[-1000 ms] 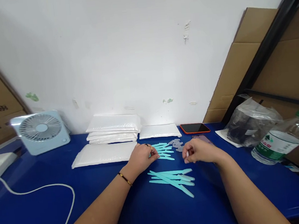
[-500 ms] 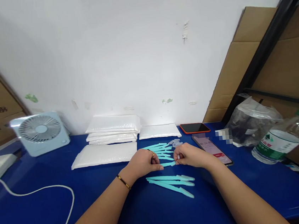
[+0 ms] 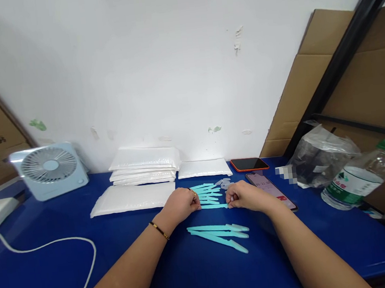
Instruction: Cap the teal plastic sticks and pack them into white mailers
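Note:
Between my two hands a turquoise eyebrow razor (image 3: 213, 206) is held level just above the blue table. My left hand (image 3: 183, 204) pinches its handle end. Closed fingers of my right hand (image 3: 242, 196) are at its blade end; whether they also hold a clear cap is hidden. Behind it lie several more turquoise eyebrow razors (image 3: 208, 191), fanned out, and a small heap of clear caps (image 3: 224, 182). Nearer to me, 3 capped razors (image 3: 219, 235) lie with their handle ends together and their blade ends spread to the right.
White padded packets (image 3: 142, 163) are stacked at the back, with another packet (image 3: 134, 198) in front. Right of my hands lie two phones (image 3: 249, 163), a plastic bag (image 3: 320, 153) and a water bottle (image 3: 351, 187). A fan (image 3: 51, 170) and a white cable (image 3: 51, 242) are on the left.
The held razor is drawn slightly back toward the fanned razors. My left hand has shifted left along its handle, so more of it shows; the right hand has moved slightly right.

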A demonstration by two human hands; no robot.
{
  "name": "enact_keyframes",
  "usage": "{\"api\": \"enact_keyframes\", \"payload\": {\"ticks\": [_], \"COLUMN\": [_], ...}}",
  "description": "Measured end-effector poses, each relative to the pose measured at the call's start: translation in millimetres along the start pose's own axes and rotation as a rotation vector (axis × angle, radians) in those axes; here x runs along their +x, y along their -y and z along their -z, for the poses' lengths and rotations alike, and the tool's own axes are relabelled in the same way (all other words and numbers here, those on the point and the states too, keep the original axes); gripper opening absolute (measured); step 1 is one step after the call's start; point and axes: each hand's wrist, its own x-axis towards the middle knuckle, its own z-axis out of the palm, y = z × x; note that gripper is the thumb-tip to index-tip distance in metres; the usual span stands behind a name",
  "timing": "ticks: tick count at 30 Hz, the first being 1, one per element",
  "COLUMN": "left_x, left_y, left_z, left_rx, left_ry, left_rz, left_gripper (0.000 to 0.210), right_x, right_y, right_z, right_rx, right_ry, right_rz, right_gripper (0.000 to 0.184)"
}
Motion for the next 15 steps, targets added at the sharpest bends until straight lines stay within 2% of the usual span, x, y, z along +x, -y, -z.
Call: {"api": "enact_keyframes", "payload": {"ticks": [6,11,15], "left_x": [-3,-4,-2], "left_y": [-3,-6,-6], "left_z": [1.3,-0.6,-5.3], "left_rx": [0.071,0.089,0.100], "left_ry": [-0.031,-0.031,-0.028], "left_rz": [0.003,-0.074,-0.087], "left_gripper": [0.012,0.011,0.012], "right_x": [-1,6,7], "right_y": [2,4,6], "right_z": [2,-8,-10], "right_rx": [-0.007,0.024,0.024], "right_ry": [0.024,-0.018,-0.008], "right_rz": [-0.012,0.117,0.128], "right_gripper": [0.005,0.005,0.006]}}
